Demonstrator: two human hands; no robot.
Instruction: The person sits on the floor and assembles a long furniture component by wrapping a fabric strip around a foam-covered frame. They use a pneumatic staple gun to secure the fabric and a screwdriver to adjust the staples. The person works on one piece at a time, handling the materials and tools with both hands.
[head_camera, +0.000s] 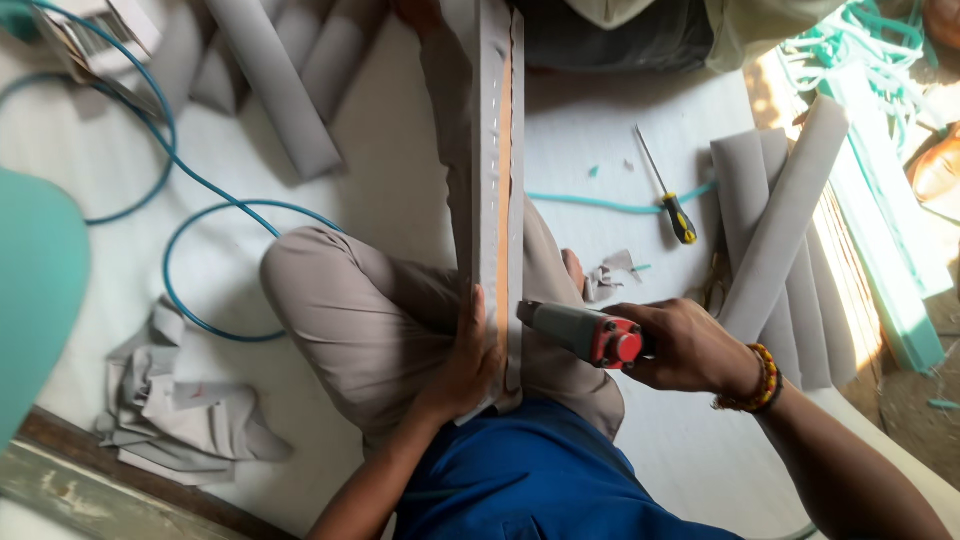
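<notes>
A long narrow wooden slat wrapped in grey fabric (492, 150) runs from my lap up to the top of the view, with a strip of bare orange wood showing along it. My left hand (465, 365) grips its near end from the left side. My right hand (685, 345) holds a grey staple gun with a red cap (585, 332), whose nose presses against the slat's right edge. I sit cross-legged, one bent knee (330, 290) under the slat.
Grey fabric-covered pieces (785, 235) lie at the right, more rolls (270, 80) at the upper left. A yellow-handled screwdriver (668, 195), a blue hose (195, 240), fabric scraps (170, 400) and green strips (880, 230) surround me. Another person sits at the top (640, 25).
</notes>
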